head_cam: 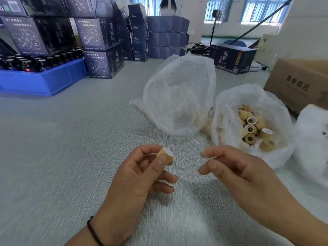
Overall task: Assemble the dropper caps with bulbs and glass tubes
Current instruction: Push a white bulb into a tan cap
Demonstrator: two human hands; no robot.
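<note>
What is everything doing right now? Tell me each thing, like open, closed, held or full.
left hand: pinches a tan cap.
tan cap: held above the table.
right hand: pinches something small and pale, too blurred to name.
bag of caps: open, caps inside.
clear bag: standing, contents unclear.

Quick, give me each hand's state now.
Left hand: pinches a tan dropper cap.
Right hand: fingers pinch something small and pale; what it is cannot be told.

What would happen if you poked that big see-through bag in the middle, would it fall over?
The bag would probably just crumple: its thin film is wrinkled and slumped. It looks light, since little shows through it, so a push might slide it across the table. It likely wouldn't tip like a box, just sag.
</note>
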